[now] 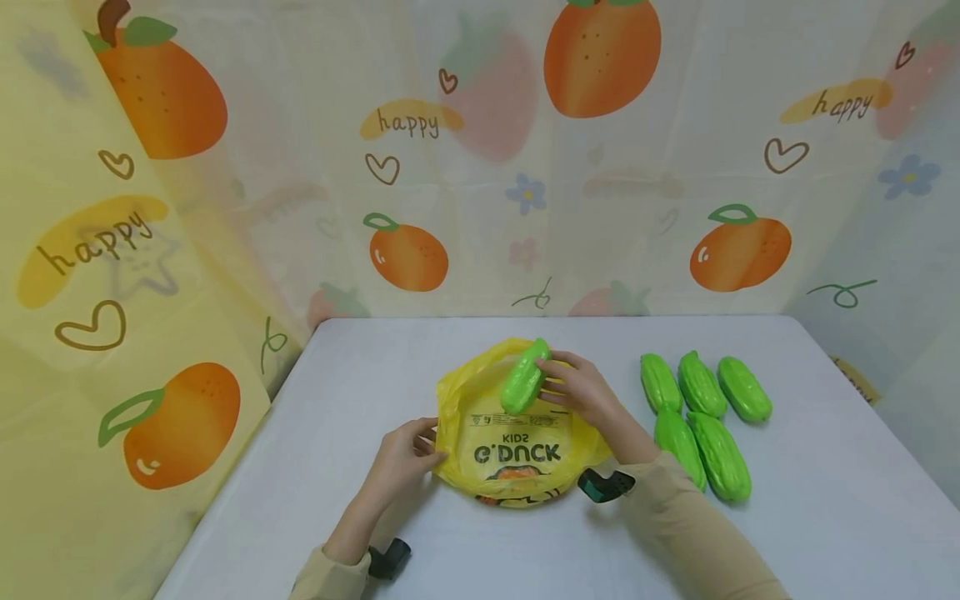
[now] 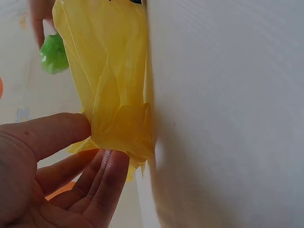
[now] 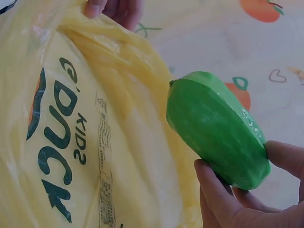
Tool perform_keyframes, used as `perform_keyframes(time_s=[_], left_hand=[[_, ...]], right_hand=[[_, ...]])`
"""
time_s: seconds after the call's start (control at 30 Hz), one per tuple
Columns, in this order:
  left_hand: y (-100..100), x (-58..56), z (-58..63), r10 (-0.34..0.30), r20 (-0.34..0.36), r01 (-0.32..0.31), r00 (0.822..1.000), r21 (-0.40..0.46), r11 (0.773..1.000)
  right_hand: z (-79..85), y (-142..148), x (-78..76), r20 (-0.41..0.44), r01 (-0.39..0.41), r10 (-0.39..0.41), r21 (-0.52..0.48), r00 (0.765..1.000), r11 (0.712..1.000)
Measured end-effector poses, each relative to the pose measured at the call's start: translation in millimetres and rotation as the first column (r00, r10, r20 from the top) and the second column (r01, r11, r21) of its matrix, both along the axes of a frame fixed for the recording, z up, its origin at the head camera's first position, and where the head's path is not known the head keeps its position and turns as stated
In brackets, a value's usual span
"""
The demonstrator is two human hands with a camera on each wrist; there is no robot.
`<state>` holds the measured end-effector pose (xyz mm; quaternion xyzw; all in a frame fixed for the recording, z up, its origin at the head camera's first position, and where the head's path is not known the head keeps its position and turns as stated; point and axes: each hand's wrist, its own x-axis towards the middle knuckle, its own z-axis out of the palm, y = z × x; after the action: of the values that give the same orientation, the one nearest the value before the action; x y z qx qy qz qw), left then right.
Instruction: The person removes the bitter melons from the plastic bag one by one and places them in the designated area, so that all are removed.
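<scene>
A yellow plastic bag [image 1: 517, 450], printed with dark lettering, lies on the table with its mouth spread wide. At its left side my left hand [image 1: 405, 454] pinches the rim, thumb on one face and fingers on the other, as the left wrist view shows. My right hand [image 1: 585, 387] holds a bright green toy vegetable [image 1: 525, 377], shaped like a short ridged cucumber, over the bag's mouth. In the right wrist view the thumb and fingers [image 3: 213, 190] grip one end of this green vegetable [image 3: 216, 128], and its other end points toward the bag.
Several more green vegetables [image 1: 701, 383] lie grouped on the white table [image 1: 337, 375], right of the bag and partly behind the right forearm. A fruit-printed curtain [image 1: 480, 208] rises along the table's back edge. Both wrists carry small black devices [image 1: 606, 485].
</scene>
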<state>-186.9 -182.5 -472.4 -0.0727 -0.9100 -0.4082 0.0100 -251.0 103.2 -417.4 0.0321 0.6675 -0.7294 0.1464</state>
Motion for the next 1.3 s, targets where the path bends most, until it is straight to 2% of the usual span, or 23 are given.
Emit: perform_keyframes(time_s=[0.67, 1.03, 1.3], left_hand=[[-1, 1.0, 0.0, 0.005, 0.0, -0.005, 1.0, -0.006, 1.0], [0, 2.8, 0.9, 0.011, 0.009, -0.011, 1.0, -0.003, 1.0], [0, 2.4, 1.5, -0.008, -0.007, 0.008, 1.0, -0.006, 1.0]], right_hand=[[17.2, 42, 12.7, -0.003, -0.007, 0.007, 0.091, 1.0, 0.996], [26.3, 74, 21.8, -0.046, -0.045, 0.053, 0.171, 0.998, 0.984], [27.9, 96, 27.2, -0.028, -0.013, 0.019, 0.21, 0.999, 0.978]])
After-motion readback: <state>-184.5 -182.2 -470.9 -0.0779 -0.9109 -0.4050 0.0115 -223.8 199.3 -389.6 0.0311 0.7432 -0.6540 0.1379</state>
